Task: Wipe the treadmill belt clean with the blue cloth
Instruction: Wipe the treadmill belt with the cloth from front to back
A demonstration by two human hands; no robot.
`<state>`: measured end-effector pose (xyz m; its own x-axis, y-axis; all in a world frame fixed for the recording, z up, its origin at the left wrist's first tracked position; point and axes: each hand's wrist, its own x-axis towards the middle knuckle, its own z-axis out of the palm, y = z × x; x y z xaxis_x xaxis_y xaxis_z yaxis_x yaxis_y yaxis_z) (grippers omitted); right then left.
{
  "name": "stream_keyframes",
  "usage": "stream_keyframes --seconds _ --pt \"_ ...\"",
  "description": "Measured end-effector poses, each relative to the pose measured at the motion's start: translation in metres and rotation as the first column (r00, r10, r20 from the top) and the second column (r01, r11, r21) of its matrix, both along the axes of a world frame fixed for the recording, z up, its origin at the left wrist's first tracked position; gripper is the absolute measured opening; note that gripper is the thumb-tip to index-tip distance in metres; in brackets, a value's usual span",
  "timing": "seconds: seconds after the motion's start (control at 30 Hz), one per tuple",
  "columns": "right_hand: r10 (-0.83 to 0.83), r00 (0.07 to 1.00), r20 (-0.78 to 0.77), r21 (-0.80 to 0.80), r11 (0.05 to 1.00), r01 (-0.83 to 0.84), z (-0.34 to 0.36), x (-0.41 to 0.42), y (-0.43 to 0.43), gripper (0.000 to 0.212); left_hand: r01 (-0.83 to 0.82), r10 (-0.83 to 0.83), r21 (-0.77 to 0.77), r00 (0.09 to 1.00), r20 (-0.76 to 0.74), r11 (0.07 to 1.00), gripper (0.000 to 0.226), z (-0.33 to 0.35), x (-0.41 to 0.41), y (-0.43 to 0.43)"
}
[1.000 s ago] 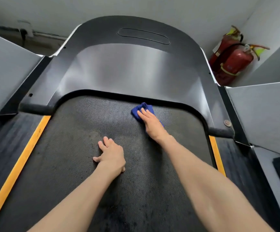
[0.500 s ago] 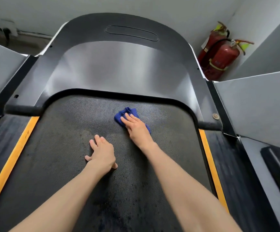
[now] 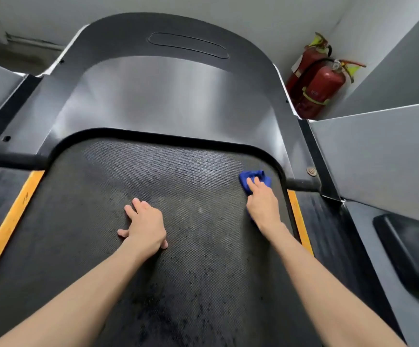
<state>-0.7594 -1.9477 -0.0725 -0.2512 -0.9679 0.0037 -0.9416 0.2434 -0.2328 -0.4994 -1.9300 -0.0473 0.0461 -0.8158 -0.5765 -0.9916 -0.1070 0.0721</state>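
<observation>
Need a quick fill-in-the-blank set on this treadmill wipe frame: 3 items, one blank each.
1. The right hand presses the blue cloth on the treadmill belt near its ____ edge.
2. The left hand rests on the belt, holding ____.
3. Two ____ fire extinguishers stand in the far right corner.

Missing words: right; nothing; red.

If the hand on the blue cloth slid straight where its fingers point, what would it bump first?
Probably the front cover's raised black rim: only a short strip of belt lies between it and the blue cloth under the right hand.
</observation>
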Motion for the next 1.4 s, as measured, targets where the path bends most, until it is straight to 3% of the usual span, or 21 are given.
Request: stream_keyframes --seconds 0.17,0.23,0.33,0.37,0.47,0.53,0.6,0.67,0.77,0.87,0.9,0.97,1.07,1.1,1.27,1.4 --pt "0.159 0.987 0.03 0.054 0.986 -0.16 -0.008 -0.025 0.009 0.069 0.017 -0.017 0.037 1.0 0.007 0.999 0.095 0.003 0.0 -0.002" --pt "0.09 0.995 0.033 0.158 0.983 -0.094 0.004 -0.035 -0.018 0.071 -0.003 0.004 0.028 1.0 -0.018 1.0 0.097 0.002 0.001 0.0" --pt "-0.063 0.998 -0.024 0.174 0.982 0.066 0.019 -0.017 -0.042 0.052 -0.044 0.044 0.012 0.998 -0.037 0.999 0.098 0.0 0.002 -0.001" --pt "-0.028 0.999 -0.037 0.142 0.989 0.033 0.019 0.001 -0.042 0.047 -0.036 0.036 0.018 0.999 -0.014 0.999 0.095 0.0 0.002 -0.002" --pt "0.389 0.918 -0.073 0.016 0.921 -0.389 -0.004 0.057 -0.019 0.047 0.094 -0.094 0.006 0.993 0.075 0.996 0.089 -0.008 0.002 -0.008" --pt "0.49 0.871 -0.047 0.003 0.872 -0.49 -0.01 0.058 -0.015 0.054 0.162 -0.162 -0.002 0.983 0.082 0.987 0.088 -0.012 0.006 -0.011" --pt "0.377 0.926 -0.028 0.011 0.926 -0.377 -0.01 0.031 -0.02 0.061 0.2 -0.199 -0.019 0.978 0.061 0.98 0.086 -0.013 0.011 -0.011" --pt "0.113 0.993 -0.034 0.039 0.993 -0.111 -0.011 -0.008 -0.023 0.06 0.204 -0.202 -0.053 0.979 0.04 0.978 0.086 -0.013 0.013 -0.007" --pt "-0.096 0.993 -0.066 0.117 0.988 0.104 -0.009 -0.041 -0.033 0.06 0.172 -0.172 -0.083 0.985 0.007 0.982 0.104 -0.017 0.018 -0.004" --pt "-0.208 0.977 -0.047 0.068 0.975 0.21 -0.003 -0.025 -0.046 0.058 0.138 -0.139 -0.086 0.99 -0.004 0.987 0.126 -0.022 0.018 -0.002" --pt "-0.183 0.982 -0.038 0.037 0.982 0.185 -0.001 -0.016 -0.046 0.057 0.111 -0.115 -0.1 0.993 -0.034 0.989 0.123 -0.024 0.017 -0.003" --pt "0.016 1.0 -0.019 -0.021 1.0 -0.017 -0.006 0.003 -0.035 0.058 0.036 -0.046 -0.097 0.994 -0.098 0.995 0.11 -0.019 0.016 -0.003" --pt "0.299 0.954 -0.001 -0.018 0.954 -0.299 -0.01 -0.002 -0.013 0.063 0.092 -0.096 -0.084 0.994 -0.042 0.992 0.114 -0.015 0.014 -0.003" --pt "0.31 0.951 -0.009 0.006 0.951 -0.31 -0.007 -0.012 -0.014 0.064 0.099 -0.102 -0.078 0.994 -0.04 0.992 0.115 -0.015 0.015 -0.002" --pt "0.044 0.998 -0.04 0.122 0.992 -0.039 0.0 -0.03 -0.024 0.061 0.142 -0.14 0.019 0.985 -0.101 0.99 0.102 0.007 0.034 -0.006" --pt "0.25 0.968 0.016 0.106 0.962 -0.25 0.008 -0.011 0.023 0.065 0.153 -0.142 0.069 0.979 -0.144 0.986 0.081 0.027 0.041 -0.013"
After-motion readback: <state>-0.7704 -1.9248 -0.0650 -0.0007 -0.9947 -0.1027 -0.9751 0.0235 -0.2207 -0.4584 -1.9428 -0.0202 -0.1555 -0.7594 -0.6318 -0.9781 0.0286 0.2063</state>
